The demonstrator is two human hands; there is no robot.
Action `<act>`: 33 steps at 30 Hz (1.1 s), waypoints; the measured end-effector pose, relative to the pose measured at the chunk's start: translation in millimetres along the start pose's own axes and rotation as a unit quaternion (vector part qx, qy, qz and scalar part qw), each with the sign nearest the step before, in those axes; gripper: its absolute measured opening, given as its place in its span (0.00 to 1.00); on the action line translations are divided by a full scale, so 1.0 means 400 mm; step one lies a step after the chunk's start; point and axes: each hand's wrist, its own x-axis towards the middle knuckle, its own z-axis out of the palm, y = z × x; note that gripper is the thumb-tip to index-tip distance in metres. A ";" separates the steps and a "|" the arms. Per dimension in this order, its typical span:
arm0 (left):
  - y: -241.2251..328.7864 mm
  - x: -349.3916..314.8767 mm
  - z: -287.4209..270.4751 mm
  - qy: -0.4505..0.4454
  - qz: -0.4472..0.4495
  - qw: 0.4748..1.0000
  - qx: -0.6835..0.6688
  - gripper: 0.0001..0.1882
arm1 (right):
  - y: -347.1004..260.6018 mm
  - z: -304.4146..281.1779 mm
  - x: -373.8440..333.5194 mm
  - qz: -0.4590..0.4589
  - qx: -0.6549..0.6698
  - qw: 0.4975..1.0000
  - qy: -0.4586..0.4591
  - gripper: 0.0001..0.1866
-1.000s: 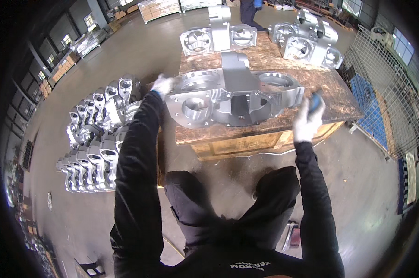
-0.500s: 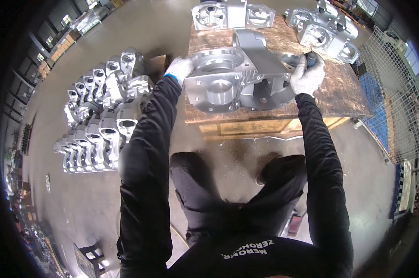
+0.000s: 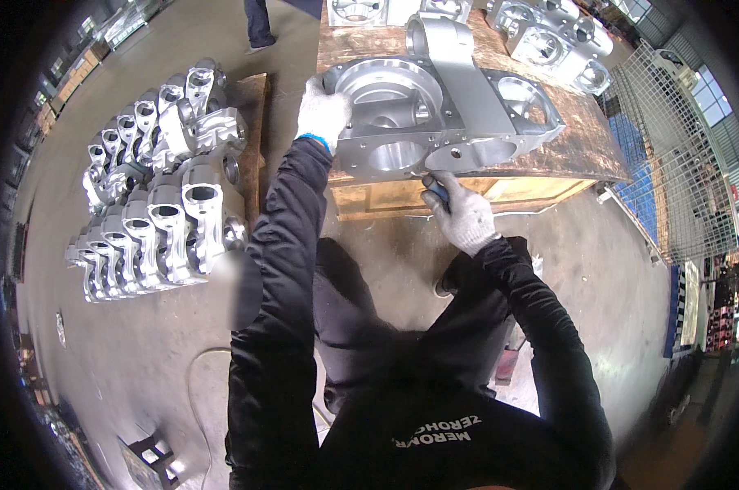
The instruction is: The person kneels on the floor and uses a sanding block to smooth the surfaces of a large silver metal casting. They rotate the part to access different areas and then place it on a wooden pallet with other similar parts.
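A large machined aluminium casting (image 3: 467, 90) rests on the wooden workbench, tilted so that its wide round bore shows. My left hand (image 3: 324, 114), in a white glove with a blue cuff, is closed on the casting's left corner. Below the near edge, my gloved right hand (image 3: 466, 219) is closed round a small tool with a blue handle (image 3: 437, 191). The tool's tip is at the casting's lower edge, near the middle; I cannot tell whether it touches, and its exact kind is hidden by my fingers.
More castings (image 3: 541, 45) stand along the back of the workbench (image 3: 586, 151). On the left, rows of smaller castings (image 3: 167, 212) stand beside a wooden board (image 3: 257, 122). A wire mesh cage (image 3: 672, 155) is at the right. Another person's leg (image 3: 259, 23) shows at the top.
My right hand has moved from the casting's far right end to its near lower edge with the tool. The casting has tipped, showing more of its bore. A person's leg has appeared.
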 end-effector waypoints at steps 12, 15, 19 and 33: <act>0.051 -0.079 0.013 0.019 -0.051 0.990 -0.129 0.30 | 0.006 0.076 0.001 0.143 -0.085 0.986 -0.008 0.21; 0.003 -0.038 0.015 0.033 -0.027 0.996 -0.079 0.30 | -0.022 0.142 0.004 0.179 -0.037 0.983 0.021 0.22; -0.010 -0.045 0.028 0.046 -0.027 0.996 -0.078 0.30 | -0.075 0.177 0.000 0.246 0.027 0.969 0.003 0.25; 0.014 -0.053 0.024 0.028 -0.042 0.993 -0.103 0.29 | -0.214 0.243 0.007 0.175 0.147 0.972 0.053 0.26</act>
